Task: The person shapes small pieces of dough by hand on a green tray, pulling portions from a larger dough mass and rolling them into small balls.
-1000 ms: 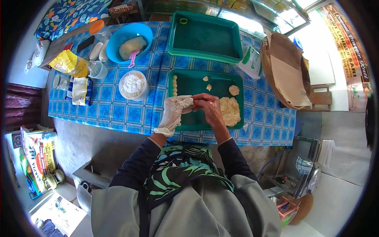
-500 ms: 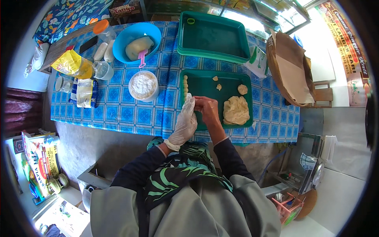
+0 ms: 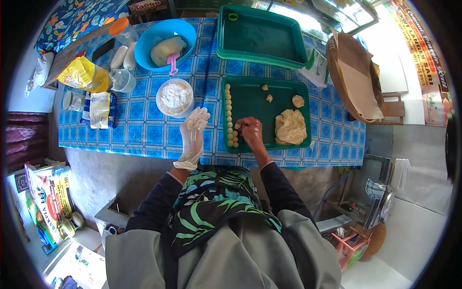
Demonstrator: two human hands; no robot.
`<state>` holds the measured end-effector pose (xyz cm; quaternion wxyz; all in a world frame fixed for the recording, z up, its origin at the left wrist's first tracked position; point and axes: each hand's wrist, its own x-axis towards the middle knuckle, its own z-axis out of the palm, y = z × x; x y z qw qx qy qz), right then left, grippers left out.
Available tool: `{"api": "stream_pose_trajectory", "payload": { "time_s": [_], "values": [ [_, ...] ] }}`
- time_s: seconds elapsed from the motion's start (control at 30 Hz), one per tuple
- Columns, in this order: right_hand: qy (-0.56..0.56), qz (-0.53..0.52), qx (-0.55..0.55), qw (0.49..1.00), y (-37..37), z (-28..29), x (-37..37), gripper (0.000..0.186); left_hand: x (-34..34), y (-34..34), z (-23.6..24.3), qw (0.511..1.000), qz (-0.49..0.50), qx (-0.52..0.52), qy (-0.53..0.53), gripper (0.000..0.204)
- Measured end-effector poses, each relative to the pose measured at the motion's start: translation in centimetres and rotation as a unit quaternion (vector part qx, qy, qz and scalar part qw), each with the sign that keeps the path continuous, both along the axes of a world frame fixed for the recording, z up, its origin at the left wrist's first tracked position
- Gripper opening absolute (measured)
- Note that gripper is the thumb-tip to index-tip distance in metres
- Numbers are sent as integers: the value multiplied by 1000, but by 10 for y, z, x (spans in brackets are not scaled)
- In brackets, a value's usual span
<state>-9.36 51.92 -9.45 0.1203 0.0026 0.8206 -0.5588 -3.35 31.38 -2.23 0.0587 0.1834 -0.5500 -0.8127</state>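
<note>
My left hand, in a clear glove, hovers palm up by the tub of white flour, fingers loosely bent and apart, with nothing visible in it. Over the left part of a green tray, my bare right hand pinches a small dough ball at its fingertips. A column of small dough balls runs along the tray's left side, doubling near the front. To the right of my hand lies a big dough lump, with a round dough piece behind it and two small dough bits further left.
Stacked green trays stand behind. A blue bowl holds dough and a pink scoop. Bottles, a yellow pouch and a plastic cup crowd the left. A round woven tray leans at the right edge.
My hands have parted: the gloved left one moved left off the tray toward the flour tub. My right hand turned down over the tray with a dough ball, uncovering the column of balls.
</note>
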Motion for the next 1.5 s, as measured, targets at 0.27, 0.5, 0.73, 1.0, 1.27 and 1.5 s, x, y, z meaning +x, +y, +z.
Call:
{"api": "stream_pose_trajectory", "payload": {
  "time_s": [0.27,0.5,0.73,1.0,1.27,1.5],
  "values": [
    [185,32,153,970,-12,6,8,30,5,21,6,997,26,57,-49,49],
    [237,-2,396,887,87,70,-34,23,-1,72,0,950,-172,260,5,44],
    [164,147,375,900,159,55,-64,16,-30,201,-32,837,-311,417,-170,40],
    [273,242,275,889,175,65,-67,11,-52,257,-45,851,-182,458,-183,31],
    [-194,91,127,968,193,121,-61,15,-57,267,-42,883,-86,415,-203,25],
    [-79,16,-152,985,197,123,-55,21,-60,258,12,860,-100,484,-126,35]
  ]
}}
